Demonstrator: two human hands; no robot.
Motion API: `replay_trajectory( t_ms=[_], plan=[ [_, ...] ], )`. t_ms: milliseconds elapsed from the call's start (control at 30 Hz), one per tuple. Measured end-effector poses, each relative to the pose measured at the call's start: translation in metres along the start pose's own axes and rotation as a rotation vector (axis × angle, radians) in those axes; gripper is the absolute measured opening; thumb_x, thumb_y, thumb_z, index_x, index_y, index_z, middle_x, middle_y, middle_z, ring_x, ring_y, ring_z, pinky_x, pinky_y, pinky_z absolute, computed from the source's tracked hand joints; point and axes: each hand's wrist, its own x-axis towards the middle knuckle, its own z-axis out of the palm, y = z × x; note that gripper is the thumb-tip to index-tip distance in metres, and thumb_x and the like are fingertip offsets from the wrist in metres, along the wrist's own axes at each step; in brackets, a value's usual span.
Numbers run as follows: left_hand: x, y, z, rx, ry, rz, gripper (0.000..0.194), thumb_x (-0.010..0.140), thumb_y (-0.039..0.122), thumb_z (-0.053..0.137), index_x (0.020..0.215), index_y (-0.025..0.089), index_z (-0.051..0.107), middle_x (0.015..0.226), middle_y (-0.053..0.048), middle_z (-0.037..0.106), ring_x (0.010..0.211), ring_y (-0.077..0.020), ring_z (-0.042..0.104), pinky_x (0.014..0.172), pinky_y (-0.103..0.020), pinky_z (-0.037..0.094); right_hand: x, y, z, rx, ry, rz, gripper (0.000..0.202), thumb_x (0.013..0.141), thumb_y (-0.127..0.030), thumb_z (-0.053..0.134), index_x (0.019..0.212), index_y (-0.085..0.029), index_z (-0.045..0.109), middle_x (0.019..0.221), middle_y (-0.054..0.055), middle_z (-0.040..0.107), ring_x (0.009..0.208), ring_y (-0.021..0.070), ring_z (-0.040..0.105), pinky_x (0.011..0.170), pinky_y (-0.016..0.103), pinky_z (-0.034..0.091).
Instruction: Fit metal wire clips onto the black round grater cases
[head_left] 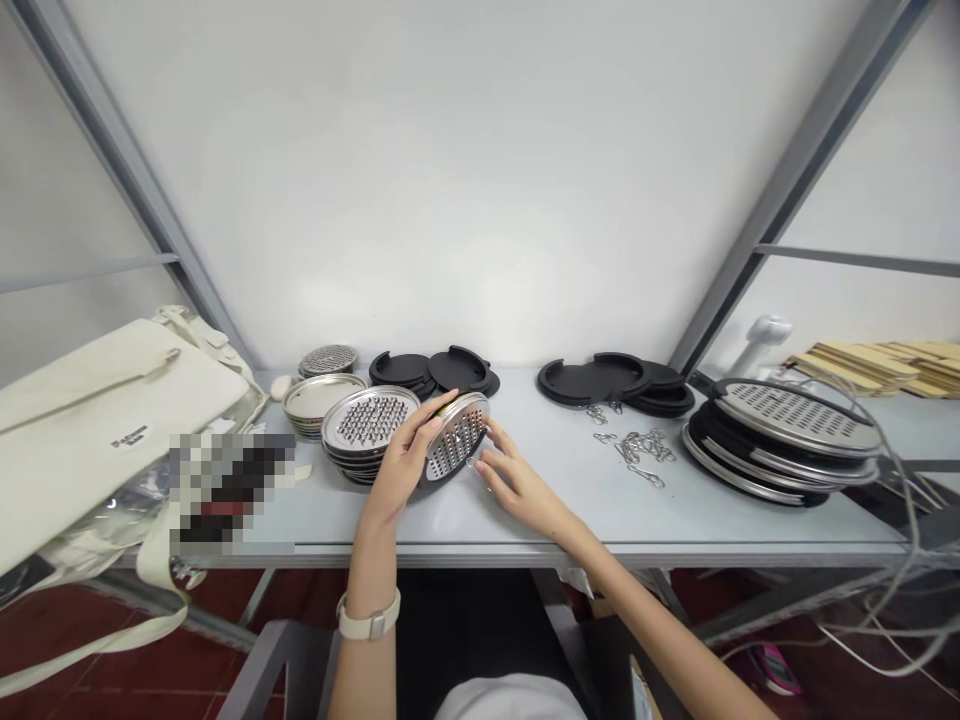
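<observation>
Left hand [407,452] clamped on a tilted round grater [459,442] at centre of the frame, right hand [527,490] just beside, metal clip [471,463] near its fingertips, whether pinched I cannot tell

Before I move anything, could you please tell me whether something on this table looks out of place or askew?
The stack of round silver metal graters and black holders at the right looks askew: its layers sit tilted and offset. Left of it, small silver metal clips lie scattered loose.
</observation>
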Motion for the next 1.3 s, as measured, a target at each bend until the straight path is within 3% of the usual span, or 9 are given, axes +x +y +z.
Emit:
replay_trajectory(
  t_ms=[367,533,833,933,1300],
  plan=[
    [0.004,0.002,0.001,0.154,-0.041,0.077,0.036,0.097,0.034,0.035,0.122,0.023,0.057,0.131,-0.002,0.055,0.124,-0.0189,0.047,0.109,-0.034,0.033,-0.001,-0.003,0.002,0.029,0.020,-0.027,0.035,0.096,-0.041,0.038,0.090,-0.019,0.064,0.148,0.009,0.031,0.138,0.0256,0.031,0.115,0.044,0.024],
    [0.005,0.003,0.000,0.212,-0.043,0.125,0.037,0.098,0.032,0.031,0.123,0.022,0.057,0.131,-0.003,0.056,0.125,-0.0179,0.047,0.110,-0.033,0.031,-0.001,-0.002,0.002,0.034,0.022,-0.018,0.035,0.096,-0.041,0.039,0.092,-0.018,0.065,0.151,0.008,0.025,0.136,0.0261,0.034,0.115,0.043,0.026],
    [0.003,0.002,0.006,0.358,0.070,0.142,0.033,0.086,0.030,0.057,0.119,0.024,0.057,0.117,-0.001,0.063,0.101,-0.0174,0.062,0.093,-0.029,0.046,-0.002,-0.003,0.003,0.039,0.004,-0.026,0.034,0.097,-0.039,0.038,0.094,-0.018,0.065,0.153,0.008,0.021,0.135,0.0258,0.036,0.114,0.042,0.026],
    [0.002,0.000,0.008,0.391,0.152,0.138,0.029,0.087,0.032,0.056,0.114,0.023,0.060,0.110,-0.003,0.066,0.095,-0.0179,0.064,0.090,-0.030,0.048,-0.002,-0.004,0.004,0.040,0.002,-0.022,0.034,0.097,-0.039,0.038,0.094,-0.018,0.065,0.152,0.007,0.021,0.136,0.0259,0.034,0.114,0.043,0.027],
    [0.006,-0.004,0.010,0.370,0.242,0.188,0.020,0.089,0.029,0.053,0.105,0.020,0.062,0.103,-0.003,0.068,0.090,-0.0159,0.065,0.083,-0.026,0.051,-0.002,-0.004,0.004,0.035,0.009,-0.041,0.033,0.096,-0.039,0.040,0.094,-0.019,0.065,0.152,0.007,0.022,0.134,0.0270,0.037,0.114,0.045,0.028]
  ],
)
